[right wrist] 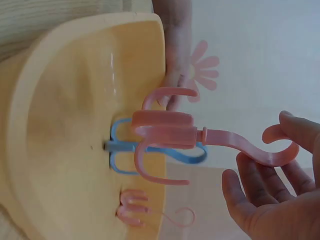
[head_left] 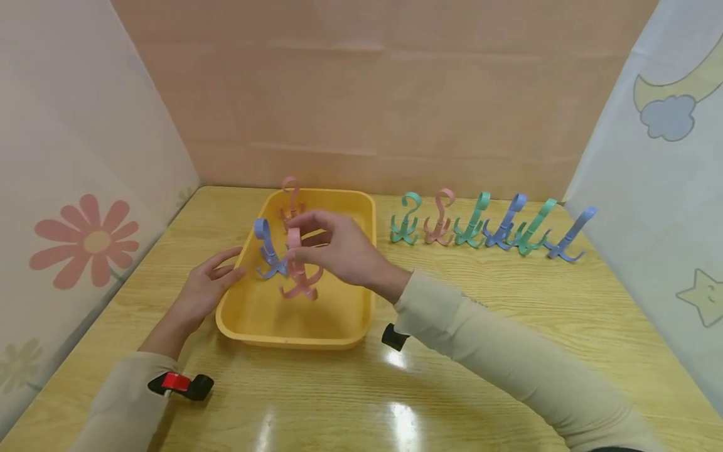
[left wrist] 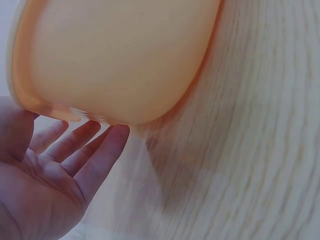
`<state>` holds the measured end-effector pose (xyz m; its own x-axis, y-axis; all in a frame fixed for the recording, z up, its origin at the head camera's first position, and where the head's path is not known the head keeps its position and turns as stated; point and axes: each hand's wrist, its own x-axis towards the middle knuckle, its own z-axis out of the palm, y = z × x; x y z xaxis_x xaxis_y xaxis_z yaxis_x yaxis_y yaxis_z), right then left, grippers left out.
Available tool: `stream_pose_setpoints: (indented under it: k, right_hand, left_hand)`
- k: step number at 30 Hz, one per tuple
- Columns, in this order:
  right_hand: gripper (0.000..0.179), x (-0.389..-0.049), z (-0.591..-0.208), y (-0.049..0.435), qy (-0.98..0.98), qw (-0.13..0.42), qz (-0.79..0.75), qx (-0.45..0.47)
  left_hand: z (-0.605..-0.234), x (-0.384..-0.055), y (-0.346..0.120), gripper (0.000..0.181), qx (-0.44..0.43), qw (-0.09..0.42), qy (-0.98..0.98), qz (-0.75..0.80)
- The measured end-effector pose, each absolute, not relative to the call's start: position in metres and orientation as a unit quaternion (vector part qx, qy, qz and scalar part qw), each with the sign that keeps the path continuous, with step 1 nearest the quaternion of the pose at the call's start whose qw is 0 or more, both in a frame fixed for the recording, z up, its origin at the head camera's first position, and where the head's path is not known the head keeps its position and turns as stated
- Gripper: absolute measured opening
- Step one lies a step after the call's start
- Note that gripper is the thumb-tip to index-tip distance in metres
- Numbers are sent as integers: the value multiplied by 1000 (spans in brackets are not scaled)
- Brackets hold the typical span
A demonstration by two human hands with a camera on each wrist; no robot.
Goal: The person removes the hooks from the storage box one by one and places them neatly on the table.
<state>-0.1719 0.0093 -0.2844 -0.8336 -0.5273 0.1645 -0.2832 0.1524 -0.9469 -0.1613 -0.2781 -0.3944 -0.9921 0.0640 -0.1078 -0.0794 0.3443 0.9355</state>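
Observation:
My right hand (head_left: pixel 344 251) pinches a pink four-claw hanging hook (head_left: pixel 299 276) by its curved top, claws downward, over the yellow plastic bin (head_left: pixel 333 339). In the right wrist view, thumb and fingers are at the hook's bend, and its claws are apart from the bin floor. With thumb at the rim and fingers against the outer wall, my left hand (left wrist: pixel 55 185) holds the bin's left side. Inside the bin stand a blue hook (head_left: pixel 273 257) and another pink hook (head_left: pixel 292 201), the latter partly hidden behind my right hand.
Right of the bin, several hooks stand in a row on the wooden table (head_left: pixel 480 389): a green hook (head_left: pixel 405 220), a pink hook (head_left: pixel 440 220), then more green and blue ones, ending with a blue hook (head_left: pixel 570 238). Cloth-like panels enclose the table's back and sides.

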Motion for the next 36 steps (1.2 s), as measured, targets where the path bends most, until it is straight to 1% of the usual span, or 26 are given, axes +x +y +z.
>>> stream_pose_setpoints:
  k: [4,11,16,20,27,32,36]
  right_hand:
    - [34,-173,-278,31,744,64,-613,-257]
    - [37,-174,-267,74,738,3,-635,-227]
    - [38,-177,-267,105,746,-36,-630,-214]
    - [39,-178,-273,127,753,-48,-627,-194]
    - [37,-178,-291,153,764,-48,-624,-159]
    - [42,-180,-308,163,781,-44,-608,-140]
    - [43,-184,-323,166,782,-36,-610,-126]
  left_hand:
    - [-394,-161,-280,67,-6,63,820,569]
    - [-394,-159,-283,68,-7,62,818,571]
    - [-395,-159,-285,69,-5,66,817,573]
    - [-395,-159,-285,68,0,64,817,572]
    - [-395,-160,-286,68,-3,67,822,565]
    - [-395,-159,-288,68,-6,68,823,563]
    - [-396,-159,-289,69,-5,68,824,562]
